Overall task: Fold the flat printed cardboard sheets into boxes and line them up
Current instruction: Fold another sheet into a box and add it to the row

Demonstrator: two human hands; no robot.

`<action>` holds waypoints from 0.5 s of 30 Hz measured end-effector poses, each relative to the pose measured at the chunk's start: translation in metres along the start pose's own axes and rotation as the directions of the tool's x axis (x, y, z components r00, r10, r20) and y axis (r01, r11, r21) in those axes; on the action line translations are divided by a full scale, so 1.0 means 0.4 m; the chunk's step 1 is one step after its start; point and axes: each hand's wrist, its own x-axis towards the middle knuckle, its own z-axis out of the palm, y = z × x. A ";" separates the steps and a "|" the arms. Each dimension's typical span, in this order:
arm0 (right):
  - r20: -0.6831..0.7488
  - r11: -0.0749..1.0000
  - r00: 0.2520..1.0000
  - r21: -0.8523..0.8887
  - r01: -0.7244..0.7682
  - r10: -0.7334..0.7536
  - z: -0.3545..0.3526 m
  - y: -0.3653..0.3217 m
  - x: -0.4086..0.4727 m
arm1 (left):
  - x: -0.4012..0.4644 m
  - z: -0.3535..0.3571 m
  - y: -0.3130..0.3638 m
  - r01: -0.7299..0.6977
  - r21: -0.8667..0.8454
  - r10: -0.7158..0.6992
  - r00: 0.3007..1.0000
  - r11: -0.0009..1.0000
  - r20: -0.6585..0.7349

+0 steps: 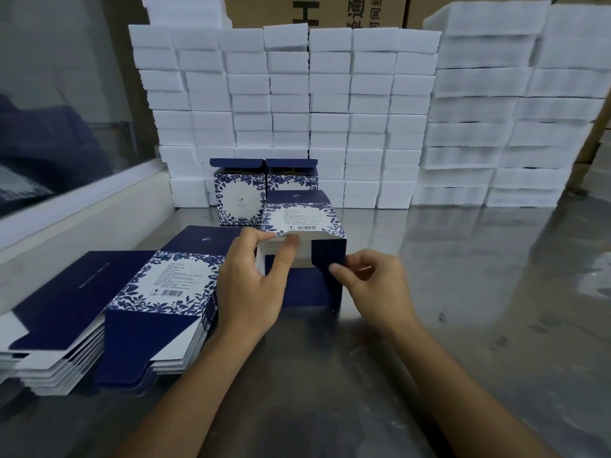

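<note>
A half-formed blue-and-white floral box [299, 218] lies on its side at the table's middle, its open bottom facing me. My left hand [254, 279] grips its left edge, thumb inside the opening against a white flap. My right hand [373, 282] pinches the navy side flap [327, 252] at the box's right. Two folded boxes [239, 196] [291, 176] stand side by side behind it with lids open. Two stacks of flat printed sheets [158, 299] [56, 312] lie to the left.
White foam blocks [297, 104] are stacked in a wall along the back, with taller stacks [496, 110] to the right. Brown cartons [314, 9] stand behind. A white ledge [82, 219] runs along the left. The metal table [463, 292] stretches right.
</note>
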 end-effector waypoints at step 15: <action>0.202 0.980 0.971 -0.174 -0.096 0.131 0.002 0.027 -0.003 | 0.002 -0.001 -0.004 -0.017 0.053 0.017 1.000 0.998 -0.002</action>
